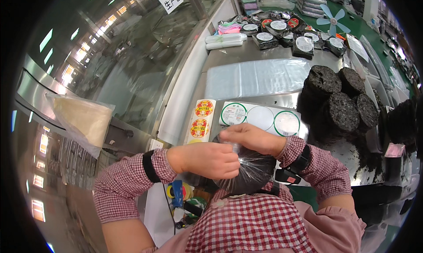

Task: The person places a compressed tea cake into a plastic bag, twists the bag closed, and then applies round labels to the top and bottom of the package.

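Close in front of my body is a clear plastic bag, pulled tight in creases over a dark round cake. My left hand is closed in a fist on the bag's gathered mouth. Against the same gathered plastic, my right hand pinches from the far side; its fingertips are partly hidden. Just beyond my hands lie a strip of red and yellow round stickers and a sheet of white round labels ringed in green. To the right stand stacks of dark, rough round cakes, which look like dried seaweed.
Flat clear bags lie across the metal table. Wrapped dark packages with round labels crowd its far end, near a light-blue fan. Dark crumbs lie at the right. A glass partition borders the left; tape rolls sit below my left arm.
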